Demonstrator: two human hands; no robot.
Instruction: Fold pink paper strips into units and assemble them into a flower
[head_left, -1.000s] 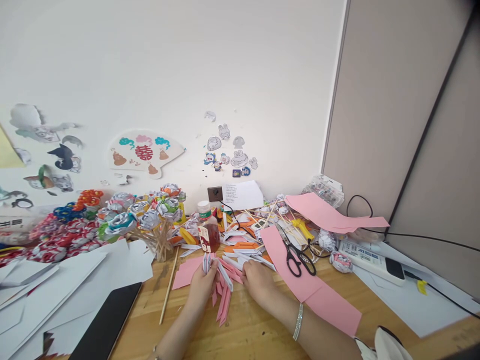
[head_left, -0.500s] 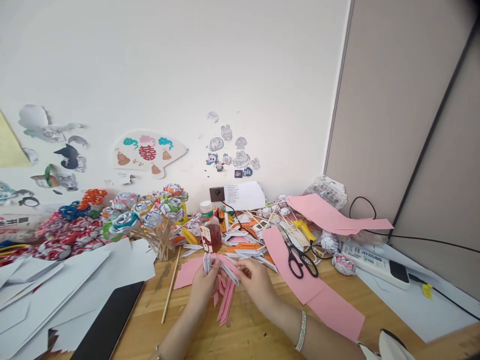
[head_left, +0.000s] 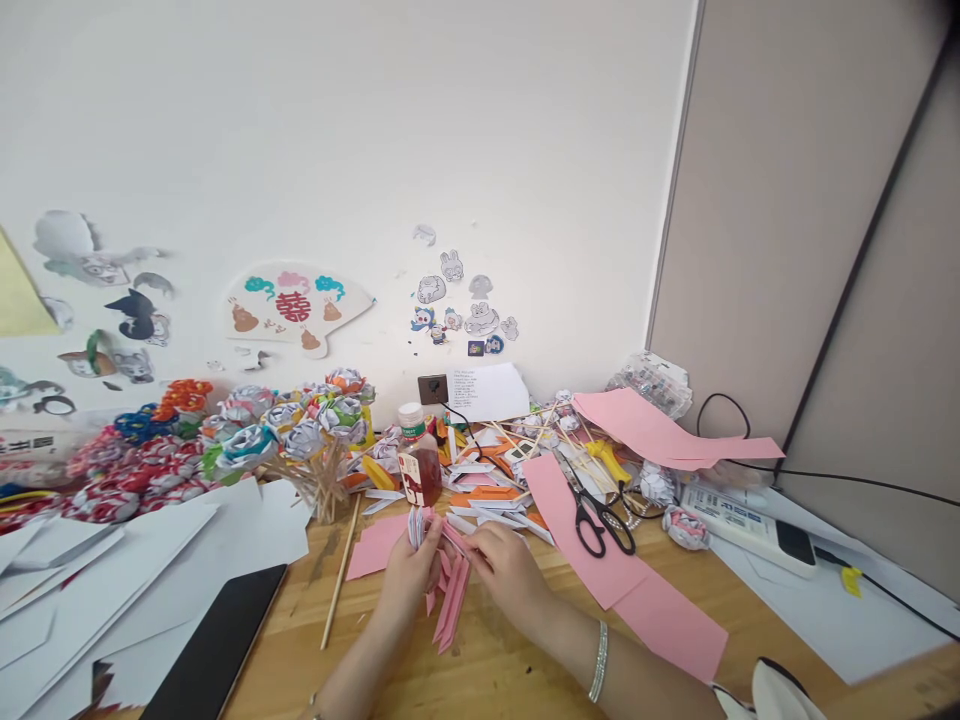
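Note:
My left hand (head_left: 406,570) is closed round a fanned bundle of folded pink and white paper strips (head_left: 417,525), held upright over the wooden table (head_left: 495,670). My right hand (head_left: 504,566), a silver bracelet on its wrist, pinches one folded strip (head_left: 456,540) and holds it against the bundle. A loose pile of folded pink strips (head_left: 450,600) lies on the table between and below both hands. A pink paper sheet (head_left: 373,545) lies under the left hand.
A red-liquid bottle (head_left: 417,468) stands just behind the hands. Black scissors (head_left: 600,520) lie on a long pink sheet (head_left: 637,590) to the right. Paper flowers on sticks (head_left: 300,440) and white sheets (head_left: 150,570) fill the left; a dark tablet (head_left: 217,650), a wooden stick (head_left: 341,570), a power strip (head_left: 750,525).
My right hand lifted from the table with a folded strip and moved left to the bundle in my left hand. The left hand stayed in place.

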